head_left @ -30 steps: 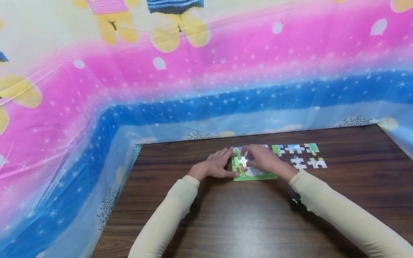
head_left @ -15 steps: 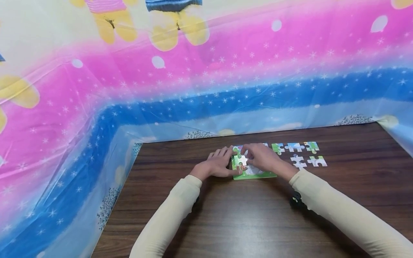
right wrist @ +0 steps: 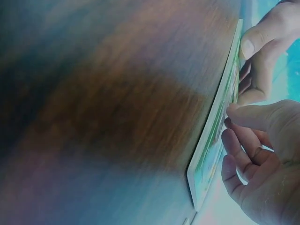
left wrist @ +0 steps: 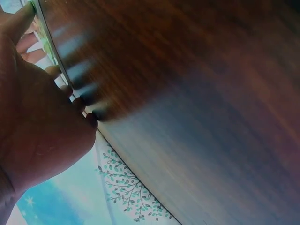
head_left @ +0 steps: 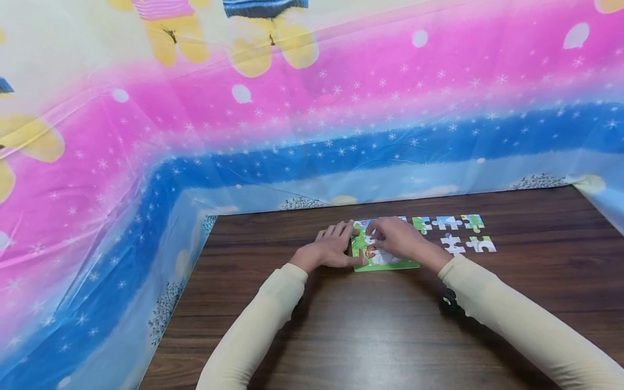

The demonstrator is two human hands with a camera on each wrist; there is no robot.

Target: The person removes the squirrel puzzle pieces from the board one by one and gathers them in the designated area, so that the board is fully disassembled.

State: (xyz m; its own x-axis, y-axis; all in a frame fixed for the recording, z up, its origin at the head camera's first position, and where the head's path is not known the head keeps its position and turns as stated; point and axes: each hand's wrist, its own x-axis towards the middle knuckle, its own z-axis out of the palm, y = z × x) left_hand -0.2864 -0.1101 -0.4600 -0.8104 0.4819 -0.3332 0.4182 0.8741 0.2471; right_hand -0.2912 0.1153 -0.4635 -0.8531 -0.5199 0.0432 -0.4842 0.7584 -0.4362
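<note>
A jigsaw board (head_left: 387, 266) with a green border and a picture of a white animal lies flat on the table. My left hand (head_left: 327, 248) rests along its left side, fingers spread, with the thumb over the near left corner. Over the board is my right hand (head_left: 401, 238), thumb and index fingertip pinching a jigsaw piece (head_left: 369, 239) down at the picture's left part. The fingers cover much of that piece. In the right wrist view, the right thumb (right wrist: 253, 115) meets the board's surface, while the other fingers curl loosely above it.
To the right of the board lie several loose jigsaw pieces (head_left: 447, 222) in two rows. The dark wooden table (head_left: 361, 330) ends at a patterned cloth (head_left: 302, 130) hung behind and at the left. A black device (head_left: 448, 300) sits under the right wrist.
The white gap left of my right fingers has filled with picture as the piece went down into it. My left hand has stayed at the board's left side.
</note>
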